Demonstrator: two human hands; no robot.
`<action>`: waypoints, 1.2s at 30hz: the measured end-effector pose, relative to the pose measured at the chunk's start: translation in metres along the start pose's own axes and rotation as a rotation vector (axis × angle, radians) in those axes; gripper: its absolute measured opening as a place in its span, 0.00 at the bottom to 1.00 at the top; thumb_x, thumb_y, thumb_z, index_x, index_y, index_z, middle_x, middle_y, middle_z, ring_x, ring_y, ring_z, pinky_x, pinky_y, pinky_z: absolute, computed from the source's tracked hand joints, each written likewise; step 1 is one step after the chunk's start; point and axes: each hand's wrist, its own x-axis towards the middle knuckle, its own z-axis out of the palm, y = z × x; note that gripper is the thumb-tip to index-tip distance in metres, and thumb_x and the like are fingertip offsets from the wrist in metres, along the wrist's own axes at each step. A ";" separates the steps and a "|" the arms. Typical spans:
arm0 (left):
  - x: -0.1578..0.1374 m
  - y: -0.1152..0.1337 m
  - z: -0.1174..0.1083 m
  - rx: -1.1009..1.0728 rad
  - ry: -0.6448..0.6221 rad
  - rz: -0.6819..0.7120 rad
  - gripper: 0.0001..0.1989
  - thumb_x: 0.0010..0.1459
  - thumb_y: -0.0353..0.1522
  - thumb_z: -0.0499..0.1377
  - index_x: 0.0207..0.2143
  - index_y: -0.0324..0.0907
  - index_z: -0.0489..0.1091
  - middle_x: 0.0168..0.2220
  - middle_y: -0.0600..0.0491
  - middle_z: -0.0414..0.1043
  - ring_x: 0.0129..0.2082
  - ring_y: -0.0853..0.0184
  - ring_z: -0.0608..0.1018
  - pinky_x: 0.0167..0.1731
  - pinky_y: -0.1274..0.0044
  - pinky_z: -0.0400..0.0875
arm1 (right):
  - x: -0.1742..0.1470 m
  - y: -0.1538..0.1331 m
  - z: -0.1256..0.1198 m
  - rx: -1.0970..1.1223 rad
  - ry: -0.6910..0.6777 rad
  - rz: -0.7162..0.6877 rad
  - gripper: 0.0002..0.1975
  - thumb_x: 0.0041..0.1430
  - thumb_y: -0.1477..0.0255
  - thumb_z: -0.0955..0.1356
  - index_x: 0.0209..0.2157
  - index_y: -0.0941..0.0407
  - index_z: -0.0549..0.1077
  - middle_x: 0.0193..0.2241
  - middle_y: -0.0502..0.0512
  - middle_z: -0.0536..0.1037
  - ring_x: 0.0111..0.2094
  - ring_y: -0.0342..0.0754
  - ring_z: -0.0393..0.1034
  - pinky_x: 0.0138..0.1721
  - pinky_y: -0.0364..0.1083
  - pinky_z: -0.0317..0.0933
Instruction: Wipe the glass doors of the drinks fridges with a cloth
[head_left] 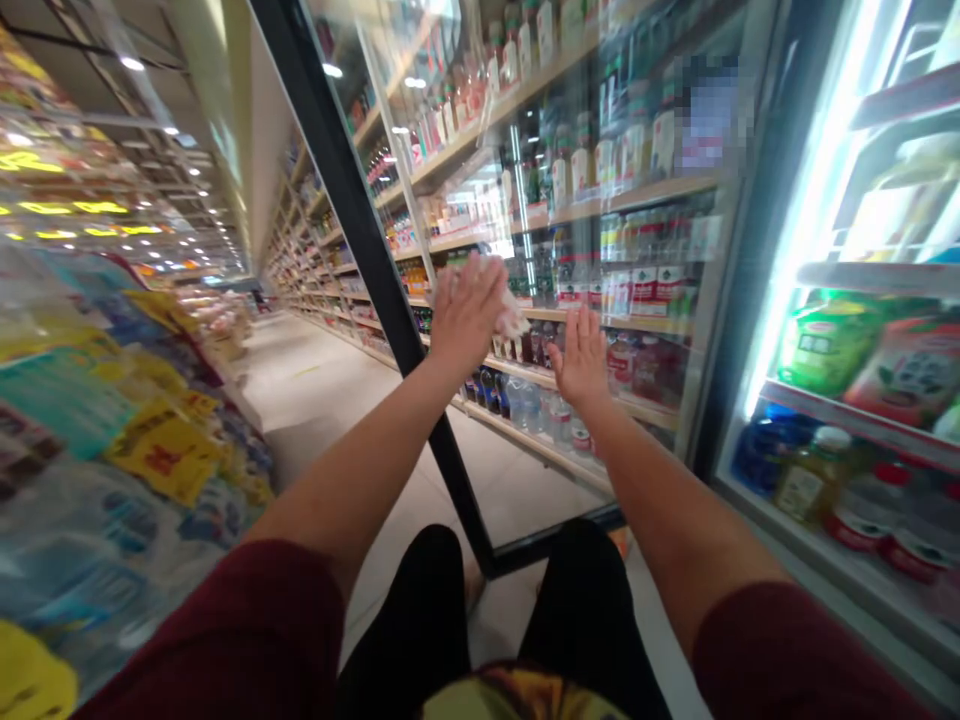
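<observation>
Nearest, below both grips: maroon sleeves (240,620) and black trousers (420,600). Farther out, with left grip (469,310) open and flattened, pressing a crumpled pale cloth (514,315) toward a glass door (345,200), cloth edges poking out right of the fingers. Right of that and slightly lower, with right grip (581,360) open, fingers upright and close together, facing the same pane; cannot tell whether touching. Slanting just left of left grip, the door's black frame. Right of right grip, a lit fridge (877,435) with bottles (814,475) and packets (817,345). Left of left grip, blurred packaged goods (165,440). Beyond both grips, behind the glass, shelves (630,200) of bottles; farther left, pale aisle floor (315,365).
</observation>
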 end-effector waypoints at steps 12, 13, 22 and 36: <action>-0.014 -0.011 -0.005 -0.099 -0.090 0.122 0.25 0.69 0.36 0.52 0.67 0.53 0.62 0.70 0.53 0.60 0.74 0.62 0.53 0.74 0.60 0.37 | -0.002 0.003 -0.002 0.006 -0.019 -0.020 0.36 0.73 0.53 0.50 0.75 0.57 0.44 0.75 0.63 0.44 0.76 0.57 0.37 0.72 0.65 0.43; -0.002 -0.017 -0.013 -0.053 -0.009 0.054 0.26 0.69 0.36 0.52 0.69 0.51 0.60 0.71 0.51 0.57 0.75 0.60 0.49 0.74 0.58 0.32 | -0.002 0.004 -0.001 0.011 -0.012 -0.019 0.36 0.73 0.53 0.50 0.75 0.57 0.44 0.75 0.64 0.45 0.76 0.57 0.37 0.72 0.65 0.43; -0.024 0.002 0.001 -0.166 -0.350 0.251 0.24 0.68 0.37 0.54 0.65 0.49 0.65 0.70 0.53 0.61 0.74 0.59 0.53 0.73 0.55 0.37 | -0.004 0.005 -0.004 -0.009 -0.028 -0.025 0.36 0.74 0.54 0.51 0.75 0.57 0.43 0.75 0.63 0.43 0.76 0.57 0.35 0.72 0.66 0.41; 0.009 -0.009 -0.020 -0.038 -0.386 0.303 0.24 0.67 0.33 0.51 0.64 0.45 0.65 0.69 0.56 0.62 0.73 0.68 0.55 0.74 0.63 0.38 | -0.005 -0.003 -0.018 -0.028 -0.130 0.029 0.33 0.74 0.57 0.54 0.74 0.57 0.48 0.75 0.61 0.43 0.76 0.56 0.37 0.73 0.65 0.41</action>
